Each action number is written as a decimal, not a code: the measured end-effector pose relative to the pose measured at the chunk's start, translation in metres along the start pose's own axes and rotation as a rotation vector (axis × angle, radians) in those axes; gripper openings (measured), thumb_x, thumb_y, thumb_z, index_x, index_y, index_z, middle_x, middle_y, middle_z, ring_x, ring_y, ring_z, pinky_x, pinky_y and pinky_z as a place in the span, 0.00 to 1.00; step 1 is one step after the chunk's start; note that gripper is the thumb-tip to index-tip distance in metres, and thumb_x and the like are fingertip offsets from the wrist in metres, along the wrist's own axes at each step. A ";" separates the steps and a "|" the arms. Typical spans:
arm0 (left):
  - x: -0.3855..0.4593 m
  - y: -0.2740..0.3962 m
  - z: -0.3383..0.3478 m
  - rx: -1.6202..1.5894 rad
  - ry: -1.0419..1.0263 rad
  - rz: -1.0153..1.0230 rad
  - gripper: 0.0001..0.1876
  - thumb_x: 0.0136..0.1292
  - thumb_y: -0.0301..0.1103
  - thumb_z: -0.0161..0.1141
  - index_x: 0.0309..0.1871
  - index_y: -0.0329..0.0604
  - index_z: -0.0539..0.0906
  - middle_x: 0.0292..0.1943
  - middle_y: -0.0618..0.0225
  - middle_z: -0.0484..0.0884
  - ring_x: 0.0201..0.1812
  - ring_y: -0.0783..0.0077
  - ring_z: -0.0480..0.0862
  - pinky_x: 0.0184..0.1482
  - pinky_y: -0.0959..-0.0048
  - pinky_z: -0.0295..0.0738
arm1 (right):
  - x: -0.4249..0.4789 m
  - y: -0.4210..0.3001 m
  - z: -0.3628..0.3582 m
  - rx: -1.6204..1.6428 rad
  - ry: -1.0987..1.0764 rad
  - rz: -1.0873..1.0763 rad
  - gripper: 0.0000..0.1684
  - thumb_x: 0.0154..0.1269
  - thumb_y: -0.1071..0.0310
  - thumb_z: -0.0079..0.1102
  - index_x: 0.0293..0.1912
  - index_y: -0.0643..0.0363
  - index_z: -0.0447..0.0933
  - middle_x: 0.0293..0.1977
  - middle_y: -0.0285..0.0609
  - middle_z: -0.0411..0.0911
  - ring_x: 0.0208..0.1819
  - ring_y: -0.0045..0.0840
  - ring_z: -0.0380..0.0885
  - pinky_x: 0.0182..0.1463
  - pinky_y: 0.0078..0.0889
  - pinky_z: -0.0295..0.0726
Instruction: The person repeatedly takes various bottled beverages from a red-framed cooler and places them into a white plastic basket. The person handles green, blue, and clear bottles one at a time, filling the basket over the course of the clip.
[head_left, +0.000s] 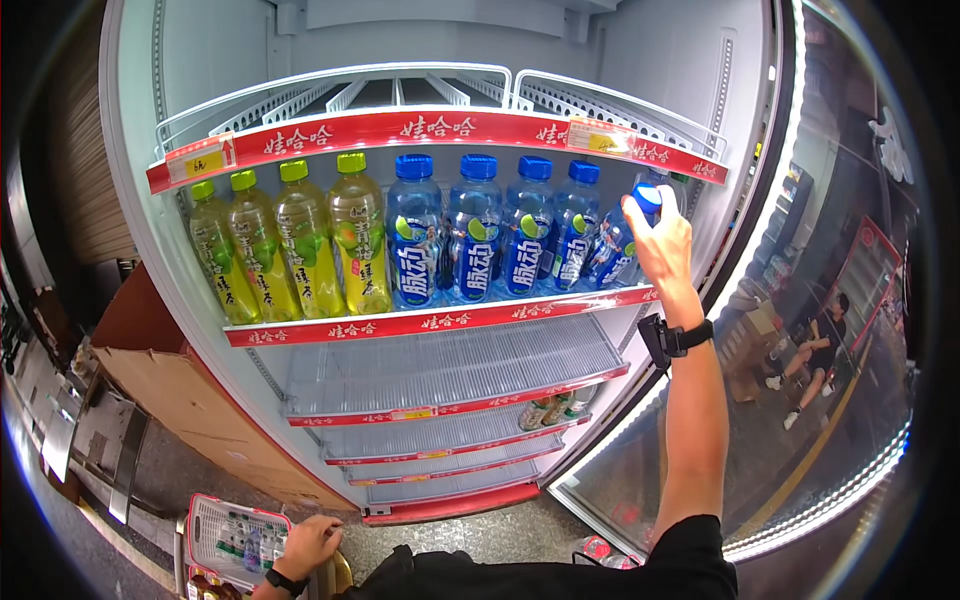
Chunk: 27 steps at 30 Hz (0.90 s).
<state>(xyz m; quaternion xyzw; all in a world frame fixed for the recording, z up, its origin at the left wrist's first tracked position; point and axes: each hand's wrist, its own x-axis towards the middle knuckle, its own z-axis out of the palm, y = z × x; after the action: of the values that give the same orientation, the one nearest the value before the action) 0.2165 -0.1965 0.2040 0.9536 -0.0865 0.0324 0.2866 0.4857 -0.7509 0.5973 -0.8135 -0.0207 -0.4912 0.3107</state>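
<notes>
My right hand (664, 244) grips a blue-capped drink bottle (615, 251) by its cap, at the right end of a stocked shelf. That bottle leans, its base low near the shelf front. To its left stands a row of similar blue bottles (474, 232), upright with lime pictures on their labels. Farther left are several green tea bottles (358, 240) with yellow-green caps. Low in the view, my left hand (315, 540) hangs with curled fingers and nothing visible in it. Beside it is a white and red plastic basket (202, 529) holding bottles (251, 544).
The upright display fridge has a red-edged upper shelf (442, 127) and lower shelves (450, 375), one with a few bottles (551, 409). Its glass door (750, 420) stands open at right, showing a seated person (821, 337). A large cardboard box (217, 420) stands left.
</notes>
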 end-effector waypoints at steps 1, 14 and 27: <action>0.003 0.004 -0.002 -0.017 -0.001 -0.006 0.10 0.68 0.37 0.71 0.48 0.44 0.91 0.40 0.60 0.91 0.38 0.58 0.93 0.43 0.61 0.87 | -0.003 0.000 -0.001 0.019 0.003 -0.002 0.27 0.71 0.47 0.73 0.55 0.58 0.82 0.44 0.56 0.91 0.46 0.48 0.91 0.55 0.45 0.86; 0.045 0.053 -0.029 -0.037 0.008 0.119 0.12 0.69 0.38 0.71 0.52 0.48 0.90 0.46 0.61 0.92 0.45 0.56 0.92 0.47 0.61 0.87 | -0.069 -0.008 -0.028 0.043 0.306 -0.524 0.24 0.67 0.59 0.82 0.54 0.61 0.82 0.39 0.45 0.88 0.36 0.28 0.89 0.39 0.29 0.85; 0.111 0.151 -0.069 -0.173 0.059 0.390 0.28 0.61 0.42 0.82 0.62 0.45 0.86 0.48 0.61 0.90 0.38 0.66 0.90 0.43 0.67 0.87 | -0.211 -0.094 0.013 0.618 -0.468 -0.381 0.24 0.58 0.53 0.86 0.44 0.58 0.85 0.32 0.40 0.87 0.25 0.25 0.87 0.29 0.30 0.85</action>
<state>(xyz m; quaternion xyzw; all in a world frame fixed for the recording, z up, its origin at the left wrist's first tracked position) 0.2969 -0.2989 0.3554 0.8892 -0.2635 0.1077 0.3582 0.3547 -0.6106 0.4673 -0.7532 -0.3865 -0.3129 0.4306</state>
